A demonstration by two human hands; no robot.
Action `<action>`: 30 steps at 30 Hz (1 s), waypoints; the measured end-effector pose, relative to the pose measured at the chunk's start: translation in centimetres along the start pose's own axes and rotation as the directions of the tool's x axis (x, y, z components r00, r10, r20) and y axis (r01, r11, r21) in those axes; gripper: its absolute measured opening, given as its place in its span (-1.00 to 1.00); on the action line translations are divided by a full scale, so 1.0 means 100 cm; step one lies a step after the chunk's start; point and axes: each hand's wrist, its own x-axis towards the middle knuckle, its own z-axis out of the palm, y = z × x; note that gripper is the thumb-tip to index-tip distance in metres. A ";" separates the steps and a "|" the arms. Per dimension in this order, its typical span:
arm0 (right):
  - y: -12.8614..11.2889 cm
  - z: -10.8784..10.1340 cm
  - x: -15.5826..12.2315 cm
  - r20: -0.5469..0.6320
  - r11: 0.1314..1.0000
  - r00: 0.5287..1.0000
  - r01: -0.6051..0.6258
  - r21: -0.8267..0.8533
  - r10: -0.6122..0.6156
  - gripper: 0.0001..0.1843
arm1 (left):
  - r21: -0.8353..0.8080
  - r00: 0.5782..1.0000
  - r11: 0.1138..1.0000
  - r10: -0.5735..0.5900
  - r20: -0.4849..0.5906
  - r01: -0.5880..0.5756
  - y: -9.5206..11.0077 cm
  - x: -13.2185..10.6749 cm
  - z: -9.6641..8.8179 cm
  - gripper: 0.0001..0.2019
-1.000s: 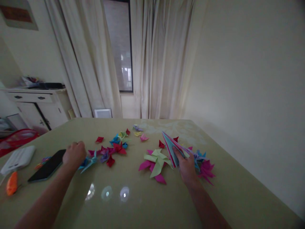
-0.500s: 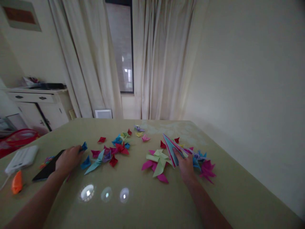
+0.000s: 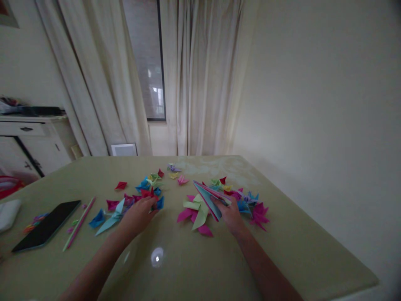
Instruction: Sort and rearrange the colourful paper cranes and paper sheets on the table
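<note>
My left hand [image 3: 140, 213] is closed on a small blue folded paper piece [image 3: 161, 203], over the left cluster of origami. Under and beside it lie a red paper piece [image 3: 148, 192], magenta pieces [image 3: 112, 205] and a light-blue paper shape [image 3: 115, 216]. In my right hand [image 3: 231, 214] is a pointed stack of folded paper [image 3: 206, 198] with light-blue, pink and white layers. It is tilted over a pale-green paper pinwheel [image 3: 200, 215], which rests on a magenta paper flower [image 3: 205, 230]. Another magenta paper flower [image 3: 259, 214] lies just right of that hand.
A black tablet-like slab [image 3: 48, 225] and two thin sticks [image 3: 79, 223], one pink and one green, lie at the left of the table [image 3: 188, 271]. A loose blue piece [image 3: 97, 218] is near them. Small origami [image 3: 182, 180] sits farther back. A wall borders the right side.
My left hand has moved right from beside the slab to the left cluster, carrying the blue piece. The sticks are now uncovered. The paper stack in my right hand has tipped lower. The view has shifted right.
</note>
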 end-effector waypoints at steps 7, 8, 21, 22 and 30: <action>-0.012 0.013 -0.027 0.355 0.982 0.918 0.187 -0.001 -0.175 -0.65 | -0.600 0.989 0.795 -0.003 -0.149 -0.088 0.037 -0.021 0.015 -0.50; -0.014 0.015 -0.032 0.412 0.985 0.897 0.173 0.013 -0.163 -0.62 | -0.725 0.995 0.683 0.029 -0.091 -0.086 0.047 -0.026 0.014 -0.47; -0.014 0.025 -0.038 0.625 0.973 0.761 0.231 -0.008 -0.176 -0.63 | -0.938 0.999 0.345 0.015 0.037 0.030 0.066 -0.039 0.013 -0.64; -0.016 0.023 -0.037 0.634 0.968 0.753 0.250 -0.026 -0.177 -0.63 | -0.926 0.999 0.376 0.030 0.043 0.028 0.063 -0.038 0.012 -0.64; -0.019 0.017 -0.036 0.822 0.868 0.491 0.497 0.007 -0.288 -0.63 | -0.494 0.914 0.851 0.329 0.238 -0.178 0.070 -0.047 0.011 -0.77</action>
